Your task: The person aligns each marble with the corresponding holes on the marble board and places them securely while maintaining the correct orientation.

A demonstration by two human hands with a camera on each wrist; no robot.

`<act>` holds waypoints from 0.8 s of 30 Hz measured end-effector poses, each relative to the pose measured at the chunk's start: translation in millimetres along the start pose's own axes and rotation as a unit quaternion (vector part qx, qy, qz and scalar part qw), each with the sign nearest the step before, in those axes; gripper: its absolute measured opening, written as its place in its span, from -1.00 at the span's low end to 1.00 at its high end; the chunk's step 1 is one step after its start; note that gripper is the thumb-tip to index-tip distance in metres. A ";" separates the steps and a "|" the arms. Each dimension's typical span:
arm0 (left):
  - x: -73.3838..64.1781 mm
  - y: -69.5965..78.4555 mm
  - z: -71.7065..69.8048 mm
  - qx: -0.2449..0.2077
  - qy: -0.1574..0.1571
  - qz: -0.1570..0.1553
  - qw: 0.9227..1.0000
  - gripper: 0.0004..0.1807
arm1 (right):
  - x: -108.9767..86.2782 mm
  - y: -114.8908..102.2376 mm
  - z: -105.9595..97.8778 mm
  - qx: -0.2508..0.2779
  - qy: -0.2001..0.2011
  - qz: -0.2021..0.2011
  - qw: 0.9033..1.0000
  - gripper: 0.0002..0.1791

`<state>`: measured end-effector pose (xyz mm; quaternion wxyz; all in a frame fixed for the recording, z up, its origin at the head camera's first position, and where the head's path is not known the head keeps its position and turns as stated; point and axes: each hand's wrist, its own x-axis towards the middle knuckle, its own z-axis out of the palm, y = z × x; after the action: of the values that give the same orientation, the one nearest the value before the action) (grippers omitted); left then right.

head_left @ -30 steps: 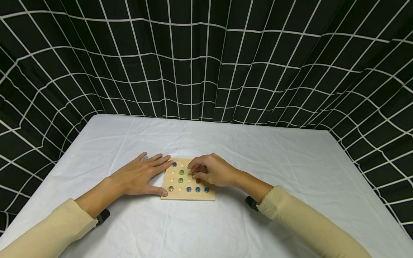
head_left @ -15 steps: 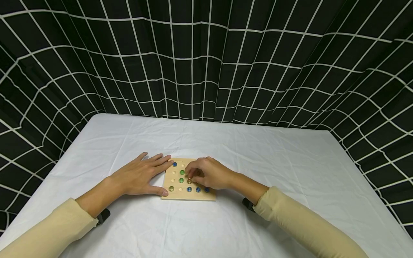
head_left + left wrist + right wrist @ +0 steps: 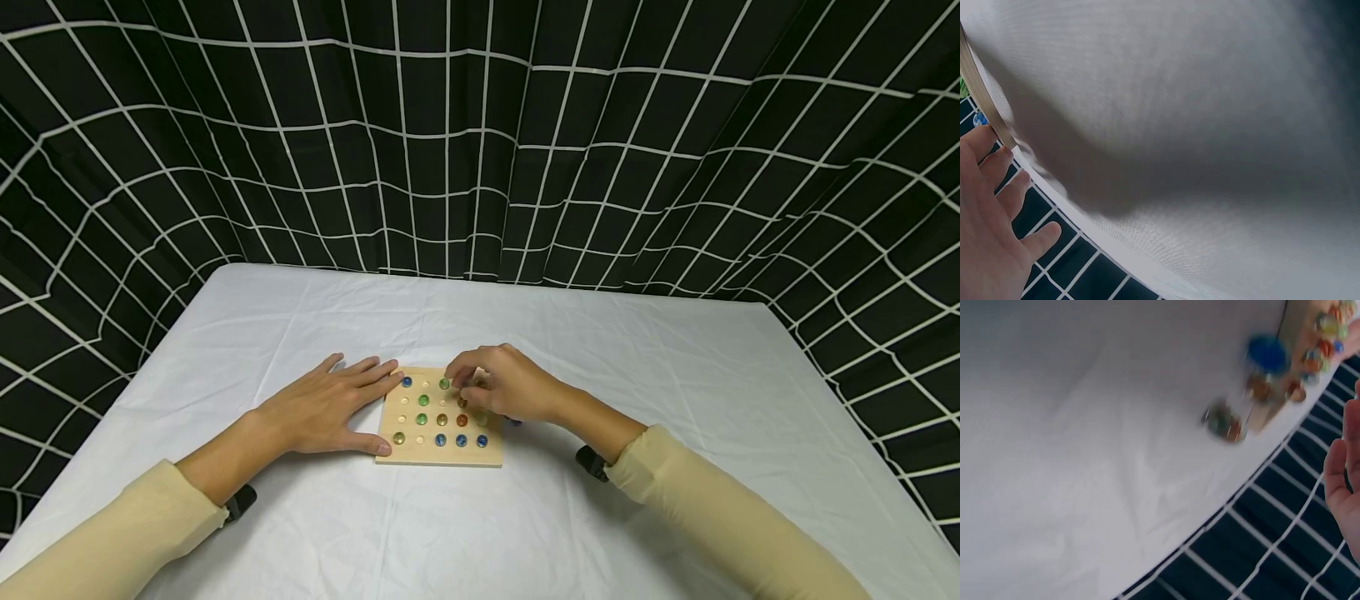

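Note:
A square wooden board (image 3: pixel 438 458) with rows of small holes lies on the white cloth, several glass marbles seated in it. My left hand (image 3: pixel 322 408) rests flat at its left edge, fingers spread, fingertips on the rim beside a blue marble (image 3: pixel 407 382). Over the board's back right part hovers my right hand (image 3: pixel 513 383), bent fingers and thumb apart. Its index fingertip is right by a green marble (image 3: pixel 444 383), the thumb beside a brown marble (image 3: pixel 462 402). Another brown marble (image 3: pixel 442 420) sits in the row nearer me. In the right wrist view the fingertips are out of frame.
Loose marbles lie on the cloth right of the board: a blue marble (image 3: pixel 1268 354) and a blurred multicoloured cluster (image 3: pixel 1224 422). The white cloth (image 3: pixel 637 358) covers the table. A black curtain with white grid lines (image 3: pixel 480 150) hangs behind it.
My right hand brought a brown marble to a hole in the board's third row, let go, then moved back and to the right. The left hand stays put.

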<state>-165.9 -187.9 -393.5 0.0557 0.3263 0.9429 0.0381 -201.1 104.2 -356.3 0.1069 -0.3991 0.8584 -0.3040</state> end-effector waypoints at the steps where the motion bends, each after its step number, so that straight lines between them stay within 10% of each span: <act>1: 0.1 0.1 0.0 0.000 0.000 0.000 1.000 0.16 | -1.5 2.1 -3.3 0.001 0.006 0.003 1.000 -0.74; 24: -1.3 1.3 -0.8 -0.004 0.006 0.002 1.000 0.16 | -50.0 56.5 -24.7 -0.016 0.045 0.071 0.996 -0.75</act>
<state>-164.2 -187.7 -392.5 0.0514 0.3281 0.9422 0.0435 -213.7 180.7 -374.0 0.0832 -0.3248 0.8934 -0.2990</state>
